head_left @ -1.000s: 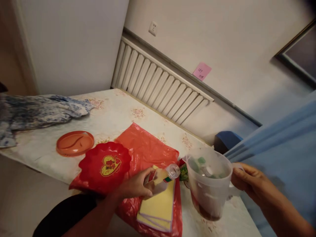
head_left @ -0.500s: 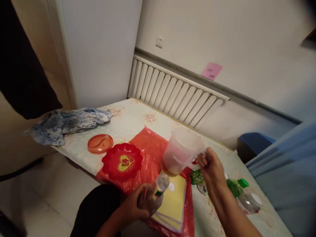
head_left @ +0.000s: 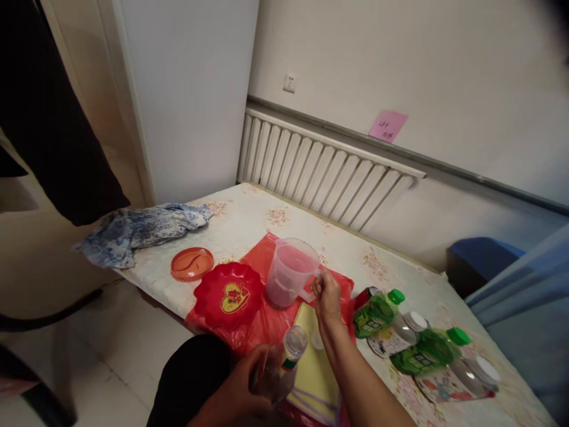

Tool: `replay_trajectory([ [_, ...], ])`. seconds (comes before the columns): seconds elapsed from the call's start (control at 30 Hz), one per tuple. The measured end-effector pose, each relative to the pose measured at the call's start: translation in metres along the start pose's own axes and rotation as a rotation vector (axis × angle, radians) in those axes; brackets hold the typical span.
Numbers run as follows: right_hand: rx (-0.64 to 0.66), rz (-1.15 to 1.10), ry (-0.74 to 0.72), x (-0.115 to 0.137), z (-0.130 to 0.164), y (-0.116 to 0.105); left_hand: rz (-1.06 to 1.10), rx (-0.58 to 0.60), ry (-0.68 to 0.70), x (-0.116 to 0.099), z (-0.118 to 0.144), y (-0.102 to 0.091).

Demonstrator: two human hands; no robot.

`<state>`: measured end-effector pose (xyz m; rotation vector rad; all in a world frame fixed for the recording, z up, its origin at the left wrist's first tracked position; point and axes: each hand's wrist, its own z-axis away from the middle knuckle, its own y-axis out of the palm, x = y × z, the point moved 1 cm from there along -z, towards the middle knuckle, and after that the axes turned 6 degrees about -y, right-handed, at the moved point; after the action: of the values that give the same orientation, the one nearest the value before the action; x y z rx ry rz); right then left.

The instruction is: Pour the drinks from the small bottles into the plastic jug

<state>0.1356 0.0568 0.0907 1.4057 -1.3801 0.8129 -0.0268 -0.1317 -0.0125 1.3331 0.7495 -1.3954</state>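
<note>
Hands both grip: the right hand (head_left: 326, 292) holds the handle of a clear measuring jug (head_left: 291, 280) standing on the red plastic bag (head_left: 271, 320) mid-counter (head_left: 249, 222); the left hand (head_left: 249, 385) clasps an uncapped bottle (head_left: 288, 353) at the near edge. Pouring seems in hand; next, bottle mouth must meet jug.

A pink sticky note (head_left: 388, 126) on the wall above the radiator (head_left: 329, 172) carries handwritten figures, the top line apparently "289", the lower one illegible. The red plate (head_left: 228, 295) bears a yellow heart emblem with unreadable red characters. Print on the green bottle labels (head_left: 373, 314) is too small to read.
</note>
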Motion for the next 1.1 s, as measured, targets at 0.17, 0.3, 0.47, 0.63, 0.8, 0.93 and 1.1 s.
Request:
replay_trajectory([
  [0.17,0.068,0.117,-0.03,-0.006,0.006,-0.01,-0.014,-0.116,-0.066,0.0,-0.001,0.0],
  [0.3,0.131,0.295,-0.057,-0.008,0.0,-0.04,0.002,-0.074,-0.025,-0.003,-0.001,-0.001],
  [0.47,0.195,0.599,-0.03,-0.02,0.016,-0.09,-0.008,-0.101,-0.021,-0.002,0.0,-0.001],
  [0.63,0.371,0.782,-0.048,-0.034,0.066,-0.109,0.042,-0.057,-0.02,-0.007,0.003,0.008],
  [0.8,0.45,0.832,-0.115,-0.031,0.085,-0.107,0.046,-0.057,0.01,-0.015,0.008,0.021],
  [0.93,0.494,0.804,-0.165,-0.007,0.083,-0.111,0.055,-0.032,0.029,-0.017,0.011,0.034],
  [1.1,0.583,0.731,-0.314,0.058,0.088,-0.125,-0.006,0.01,0.054,-0.022,0.01,0.056],
])
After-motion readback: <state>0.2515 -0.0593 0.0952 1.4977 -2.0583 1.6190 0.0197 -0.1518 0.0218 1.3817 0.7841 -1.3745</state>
